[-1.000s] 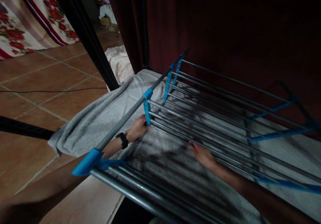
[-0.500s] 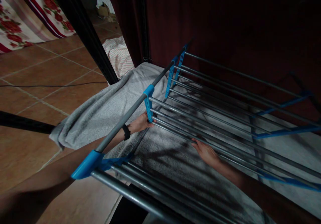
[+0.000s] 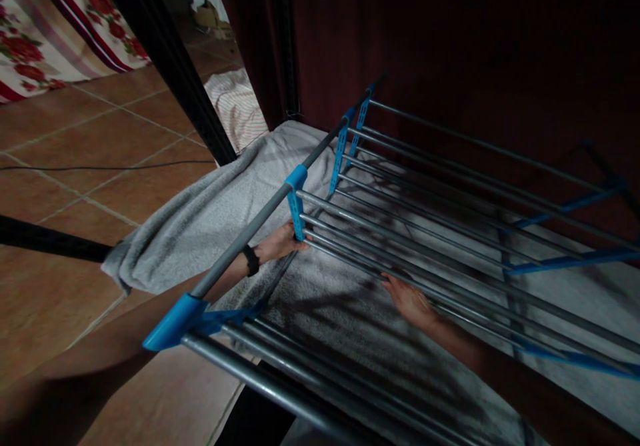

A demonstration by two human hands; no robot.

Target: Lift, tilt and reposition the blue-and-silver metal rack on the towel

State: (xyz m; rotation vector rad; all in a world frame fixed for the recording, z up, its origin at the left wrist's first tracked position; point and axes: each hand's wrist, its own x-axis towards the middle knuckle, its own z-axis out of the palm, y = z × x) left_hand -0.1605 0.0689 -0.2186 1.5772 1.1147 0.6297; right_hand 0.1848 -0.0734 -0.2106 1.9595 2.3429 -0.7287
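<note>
A metal rack (image 3: 390,227) of grey tubes, joined by blue plastic brackets, stands over a grey towel-like cloth (image 3: 200,233). My left hand (image 3: 283,243), with a black band at the wrist, closes around the lower end of the middle blue bracket (image 3: 296,211). Part of its fingers is hidden behind that bracket. My right hand (image 3: 410,299) grips the lowest tubes of the same tier from below, its fingertips curled round them. Nearer me, another blue bracket (image 3: 175,323) carries a further tier of tubes.
Dark posts (image 3: 170,59) rise at the left, with a dark bar (image 3: 50,239) lower down. A dark red curtain-like surface (image 3: 425,33) backs the rack. Tiled floor (image 3: 65,126) shows at left, crossed by a black cable (image 3: 125,167). A striped cloth (image 3: 237,109) lies behind.
Both hands keep the same places on the rack. The view has shifted very slightly; nothing else visibly differs.
</note>
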